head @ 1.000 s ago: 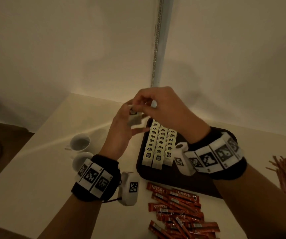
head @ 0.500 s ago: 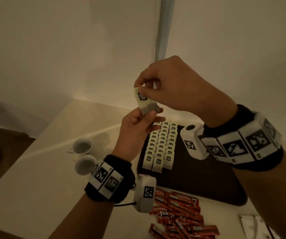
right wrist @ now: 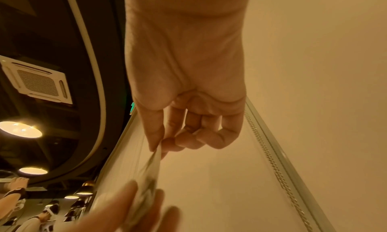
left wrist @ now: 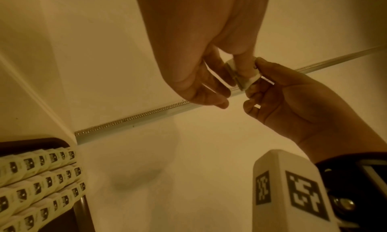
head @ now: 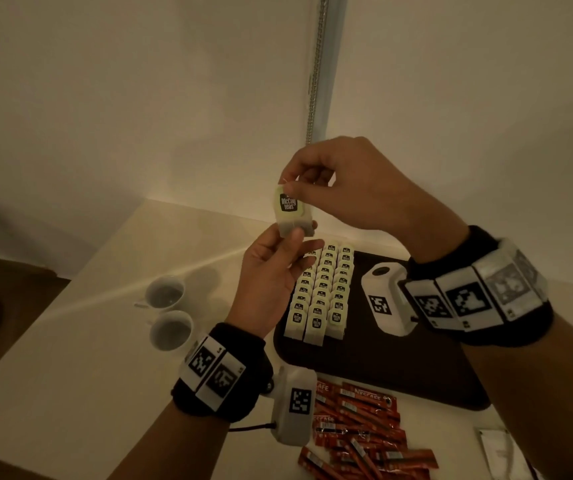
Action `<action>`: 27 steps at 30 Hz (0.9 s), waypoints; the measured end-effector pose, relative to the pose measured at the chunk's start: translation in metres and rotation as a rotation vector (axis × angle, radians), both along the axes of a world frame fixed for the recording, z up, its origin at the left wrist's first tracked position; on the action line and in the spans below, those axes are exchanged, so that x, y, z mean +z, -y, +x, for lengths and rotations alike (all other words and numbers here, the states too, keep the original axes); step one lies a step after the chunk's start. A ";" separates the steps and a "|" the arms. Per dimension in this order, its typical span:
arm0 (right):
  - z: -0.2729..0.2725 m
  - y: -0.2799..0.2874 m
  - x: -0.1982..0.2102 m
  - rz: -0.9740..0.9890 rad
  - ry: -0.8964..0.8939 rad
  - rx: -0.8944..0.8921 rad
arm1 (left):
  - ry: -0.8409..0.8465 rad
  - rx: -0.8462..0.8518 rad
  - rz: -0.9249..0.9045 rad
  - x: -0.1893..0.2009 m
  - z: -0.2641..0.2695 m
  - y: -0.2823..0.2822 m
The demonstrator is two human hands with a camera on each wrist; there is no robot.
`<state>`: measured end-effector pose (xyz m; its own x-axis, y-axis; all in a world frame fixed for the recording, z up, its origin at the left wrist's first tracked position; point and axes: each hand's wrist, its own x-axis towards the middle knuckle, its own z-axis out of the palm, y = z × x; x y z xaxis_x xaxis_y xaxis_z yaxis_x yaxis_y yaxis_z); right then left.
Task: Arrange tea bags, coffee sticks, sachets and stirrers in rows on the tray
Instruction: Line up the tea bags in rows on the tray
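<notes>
A pale tea bag (head: 292, 213) with a black label hangs in the air above the table, held by both hands. My right hand (head: 330, 188) pinches its top edge between thumb and forefinger. My left hand (head: 278, 268) pinches its lower edge from below. The same tea bag (left wrist: 240, 74) shows edge-on in the left wrist view, and blurred as the tea bag (right wrist: 150, 174) in the right wrist view. Below, a dark tray (head: 399, 372) carries three rows of tea bags (head: 323, 292) at its left side. Red coffee sticks (head: 357, 431) lie in a loose pile in front of the tray.
Two white cups (head: 169, 311) stand on the table left of the tray. A white sachet (head: 499, 452) lies at the front right. Walls meet in a corner behind the table, with a metal strip (head: 316, 71) running up it.
Both hands have lifted the tea bag up from just over the tray rows to well above the table. The label now faces me squarely.
</notes>
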<state>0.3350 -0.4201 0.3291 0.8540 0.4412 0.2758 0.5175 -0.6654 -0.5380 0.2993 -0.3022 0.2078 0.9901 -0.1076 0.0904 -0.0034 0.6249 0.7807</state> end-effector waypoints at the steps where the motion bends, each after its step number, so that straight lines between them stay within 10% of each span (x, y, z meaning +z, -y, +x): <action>1: 0.000 0.002 -0.003 0.026 -0.017 -0.001 | 0.000 0.024 0.009 -0.001 0.000 0.000; 11: -0.002 0.022 -0.042 0.239 -0.025 -0.050 | 0.011 0.084 0.211 -0.014 -0.003 -0.002; 17: -0.008 0.066 -0.115 0.183 -0.238 -0.221 | 0.008 -0.003 0.694 -0.052 -0.035 -0.056; 27: -0.019 0.095 -0.256 -0.106 -0.731 -0.279 | -0.466 -0.016 0.976 -0.131 -0.114 -0.146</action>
<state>0.3159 -0.5154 0.0736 0.8856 0.1765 -0.4296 -0.1363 -0.7856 -0.6036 0.1852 -0.1562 0.0764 0.9028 0.0571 -0.4263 0.4251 -0.2698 0.8640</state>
